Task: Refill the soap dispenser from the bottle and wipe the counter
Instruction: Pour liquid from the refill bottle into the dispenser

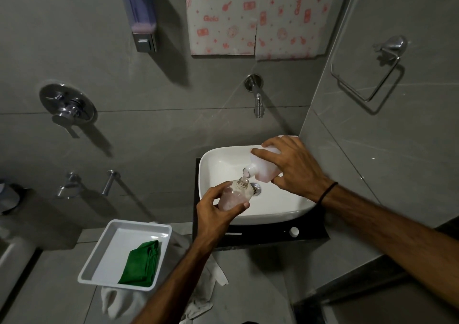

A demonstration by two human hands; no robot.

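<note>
At seven o'clock we see a white tray [99, 256] holding a folded green cloth [141, 265]. Toward the centre our left hand [214, 212] has its fingers [242, 206] clamped on the clear soap dispenser [237, 194], held tilted over the white basin [223, 159]. At three o'clock of it our right hand [295, 169] grips the tipped refill bottle [264, 168], its spout just above the dispenser's open neck, while a small white cap [294, 231] lies on the dark bench [268, 235] at five o'clock.
</note>
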